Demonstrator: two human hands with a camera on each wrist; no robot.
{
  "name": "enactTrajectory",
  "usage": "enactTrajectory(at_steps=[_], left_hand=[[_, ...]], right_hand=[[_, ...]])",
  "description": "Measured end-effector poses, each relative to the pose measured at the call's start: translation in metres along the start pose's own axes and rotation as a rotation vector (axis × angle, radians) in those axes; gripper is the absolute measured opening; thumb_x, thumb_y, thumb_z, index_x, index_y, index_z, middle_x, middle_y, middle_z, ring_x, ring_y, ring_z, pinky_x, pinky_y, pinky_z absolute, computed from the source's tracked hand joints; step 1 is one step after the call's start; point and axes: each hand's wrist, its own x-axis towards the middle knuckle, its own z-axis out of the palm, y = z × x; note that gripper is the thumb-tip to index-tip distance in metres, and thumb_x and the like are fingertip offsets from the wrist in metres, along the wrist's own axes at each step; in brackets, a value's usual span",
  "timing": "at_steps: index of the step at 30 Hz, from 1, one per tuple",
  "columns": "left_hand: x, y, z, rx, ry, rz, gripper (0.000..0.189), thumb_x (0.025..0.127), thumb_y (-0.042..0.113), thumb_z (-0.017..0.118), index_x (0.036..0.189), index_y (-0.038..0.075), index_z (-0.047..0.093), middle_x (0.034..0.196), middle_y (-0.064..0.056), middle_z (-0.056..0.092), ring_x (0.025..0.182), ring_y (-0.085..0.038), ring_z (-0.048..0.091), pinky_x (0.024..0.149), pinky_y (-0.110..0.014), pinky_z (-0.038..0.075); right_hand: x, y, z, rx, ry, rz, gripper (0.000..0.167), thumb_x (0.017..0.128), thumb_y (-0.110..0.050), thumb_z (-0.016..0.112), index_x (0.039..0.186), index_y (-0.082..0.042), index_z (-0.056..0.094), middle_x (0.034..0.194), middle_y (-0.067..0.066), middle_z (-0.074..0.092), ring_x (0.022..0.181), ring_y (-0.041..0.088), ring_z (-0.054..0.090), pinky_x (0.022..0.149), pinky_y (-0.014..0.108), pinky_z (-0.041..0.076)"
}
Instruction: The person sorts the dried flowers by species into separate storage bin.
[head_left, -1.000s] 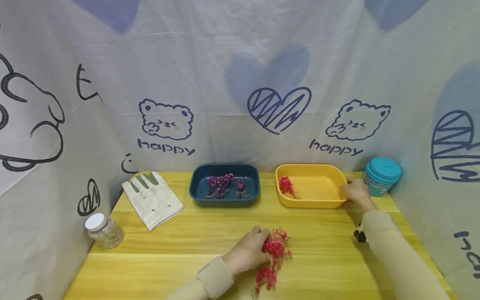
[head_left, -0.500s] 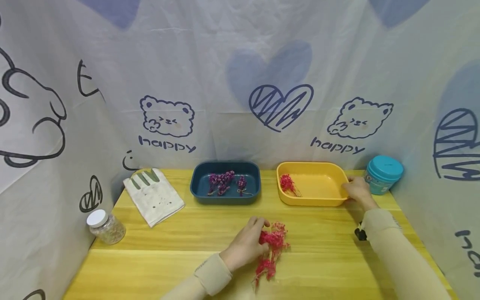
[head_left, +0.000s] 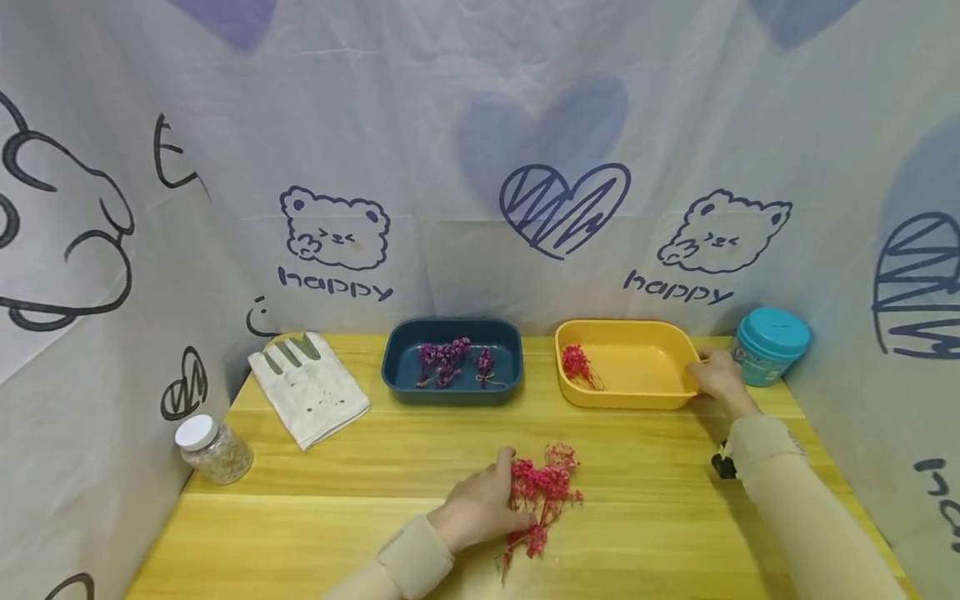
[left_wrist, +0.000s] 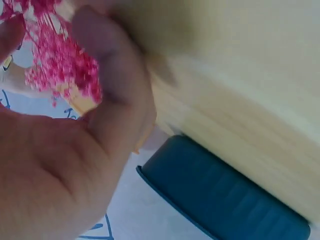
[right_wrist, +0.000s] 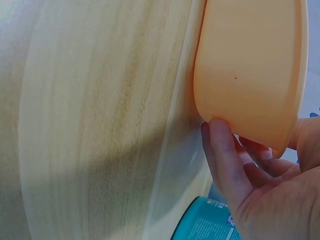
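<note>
In the head view my left hand is at a loose bunch of pink dried flowers on the table. Its thumb and forefinger stand apart on either side of the stems. The left wrist view shows the flowers in the gap between thumb and finger. My right hand grips the right end of a yellow tray. Seen from the right wrist, fingertips press the tray's outer wall, while the thumb tip is hidden behind the rim. A small pink sprig lies inside the tray's left end.
Left of the yellow tray stands a dark blue tray holding purple dried flowers. A folded cloth and a white-lidded jar are farther left. A turquoise tub stands beside my right hand. Printed curtains surround the table.
My left hand's fingers have uncurled and spread from the pink flowers, and the hand has slid slightly left. The stem ends have shifted a little left. My right hand keeps its grip on the yellow tray.
</note>
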Motion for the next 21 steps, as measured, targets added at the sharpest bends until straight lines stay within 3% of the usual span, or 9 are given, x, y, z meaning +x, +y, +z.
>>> enactTrajectory(at_steps=[2,5,9,12,14,17,19,21], left_hand=[[0.0002,-0.0011,0.0014,-0.042,-0.013,0.014,0.098,0.084,0.027,0.085,0.160,0.011,0.026,0.106,-0.016,0.074,0.076,-0.027,0.068,0.065,-0.043,0.056],[0.0022,-0.0032,0.0027,-0.126,-0.008,0.054,0.099,0.084,0.011,0.079,0.164,0.010,0.020,0.074,-0.004,0.061,0.053,-0.017,0.047,0.048,-0.033,0.037],[0.0048,-0.0050,0.0003,-0.270,0.002,0.109,0.094,0.088,0.001,0.072,0.165,0.008,0.018,0.070,0.002,0.052,0.055,-0.012,0.041,0.051,-0.025,0.035],[0.0060,-0.0039,-0.0037,-0.353,0.036,0.156,0.091,0.089,-0.004,0.070,0.164,0.007,0.020,0.081,-0.005,0.058,0.065,-0.016,0.048,0.058,-0.026,0.042],[0.0061,-0.0022,-0.0058,-0.362,0.076,0.183,0.087,0.090,-0.003,0.072,0.163,0.007,0.024,0.105,-0.015,0.068,0.087,-0.024,0.063,0.075,-0.034,0.056],[0.0064,-0.0007,-0.0061,-0.340,0.134,0.195,0.087,0.091,0.001,0.076,0.162,0.008,0.027,0.143,-0.024,0.056,0.118,-0.034,0.063,0.100,-0.047,0.056],[0.0067,-0.0002,-0.0057,-0.332,0.156,0.189,0.090,0.090,0.003,0.078,0.164,0.009,0.027,0.156,-0.025,0.043,0.118,-0.036,0.063,0.100,-0.048,0.057],[0.0071,-0.0004,-0.0055,-0.340,0.163,0.180,0.095,0.088,0.001,0.080,0.166,0.011,0.025,0.149,-0.024,0.042,0.096,-0.025,0.062,0.082,-0.037,0.058]], right_hand=[[0.0007,0.0004,-0.0004,-0.003,0.005,-0.005,0.053,0.100,-0.010,0.048,0.145,0.019,0.045,0.128,0.039,0.057,0.089,0.030,0.072,0.072,0.040,0.067],[0.0025,0.0015,0.0001,-0.015,0.009,-0.004,0.052,0.101,-0.011,0.048,0.144,0.018,0.046,0.128,0.038,0.058,0.088,0.029,0.071,0.069,0.037,0.067],[0.0051,0.0034,0.0010,-0.020,0.011,0.006,0.049,0.102,-0.011,0.049,0.143,0.017,0.048,0.127,0.036,0.058,0.086,0.027,0.070,0.066,0.033,0.065],[0.0067,0.0047,0.0009,-0.014,0.011,0.007,0.049,0.102,-0.011,0.049,0.143,0.017,0.048,0.128,0.036,0.057,0.087,0.028,0.070,0.065,0.034,0.066],[0.0071,0.0050,0.0008,-0.014,0.010,0.005,0.049,0.103,-0.011,0.049,0.143,0.017,0.047,0.129,0.037,0.057,0.088,0.028,0.070,0.066,0.035,0.066],[0.0074,0.0053,0.0006,-0.016,0.008,0.002,0.050,0.103,-0.011,0.048,0.144,0.017,0.047,0.129,0.037,0.057,0.088,0.028,0.070,0.068,0.036,0.066],[0.0073,0.0051,0.0006,-0.018,0.006,0.002,0.050,0.103,-0.011,0.048,0.144,0.017,0.046,0.129,0.037,0.057,0.087,0.027,0.070,0.069,0.037,0.067],[0.0071,0.0049,0.0007,-0.018,0.006,0.003,0.050,0.103,-0.011,0.049,0.144,0.017,0.047,0.129,0.037,0.057,0.087,0.028,0.071,0.069,0.037,0.067]])
